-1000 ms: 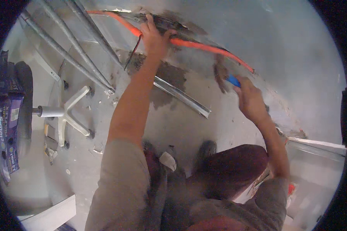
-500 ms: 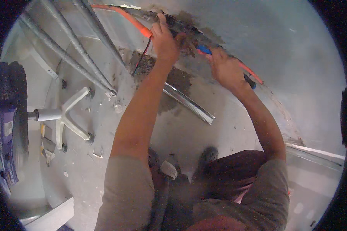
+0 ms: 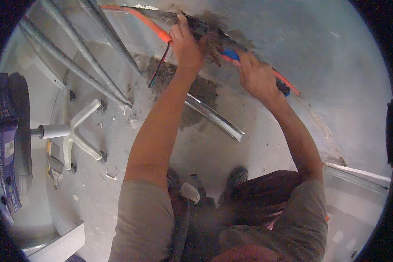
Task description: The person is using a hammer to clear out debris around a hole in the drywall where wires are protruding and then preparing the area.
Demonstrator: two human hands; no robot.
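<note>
High on the wall, my left hand [image 3: 186,46] lies against a dark, rough groove [image 3: 201,26] with its fingers apart, one pointing upward. Beside its fingers ends an orange conduit [image 3: 148,24], and thin red and dark wires [image 3: 161,65] hang down from there. To the right, my right hand [image 3: 257,78] is closed round a hand tool with a blue and black handle [image 3: 232,54]. The tool's working end is hard to make out against brown, crumbly material [image 3: 214,46]. Another orange conduit piece [image 3: 288,82] runs along the groove just past my right hand.
Grey pipes [image 3: 81,43] slant down at the upper left. A white wheeled chair base [image 3: 85,148] lies tipped near dark-and-purple packages [image 3: 6,148]. Below my hands are a metal channel [image 3: 214,117] and a damp, dirty patch [image 3: 201,94]. Another metal strip [image 3: 358,177] lies at the right.
My right hand and the tool have shifted very slightly, and the handle's rear end sits at a different angle. My left hand stays nearly in place.
</note>
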